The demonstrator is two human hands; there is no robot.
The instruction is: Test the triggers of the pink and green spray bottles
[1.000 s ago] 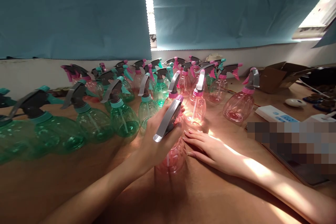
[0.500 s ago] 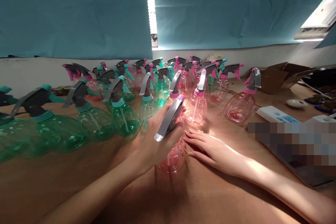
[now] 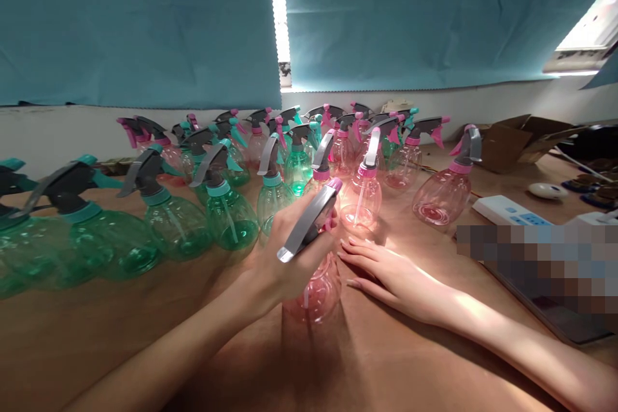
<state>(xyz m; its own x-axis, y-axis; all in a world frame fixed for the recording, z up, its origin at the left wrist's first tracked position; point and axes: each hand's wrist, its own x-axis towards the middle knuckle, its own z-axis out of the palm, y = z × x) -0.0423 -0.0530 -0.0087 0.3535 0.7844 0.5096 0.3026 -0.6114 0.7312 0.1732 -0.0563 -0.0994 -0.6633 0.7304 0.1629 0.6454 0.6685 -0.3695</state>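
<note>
My left hand [image 3: 290, 251] is wrapped round the neck of a pink spray bottle [image 3: 315, 296] with a grey and pink trigger head. The fingers on its far side are partly hidden. Flat on the table, my right hand [image 3: 381, 267] lies just right of that bottle, fingers stretched out and holding nothing. Behind my hands stands another pink spray bottle [image 3: 363, 203] in bright light. A green spray bottle [image 3: 232, 222] with a turquoise collar is left of my left hand.
More green spray bottles [image 3: 113, 244] line the left, with mixed pink and green ones behind. To the right are a tilted-looking pink bottle [image 3: 441, 196], a white power strip [image 3: 512, 212], a white mouse [image 3: 547, 191] and an open cardboard box [image 3: 512, 145]. A blurred patch covers the right edge.
The pink spray bottle in my left hand has shifted slightly left and toward me, its head leaning a little more. My right hand has stayed in place.
</note>
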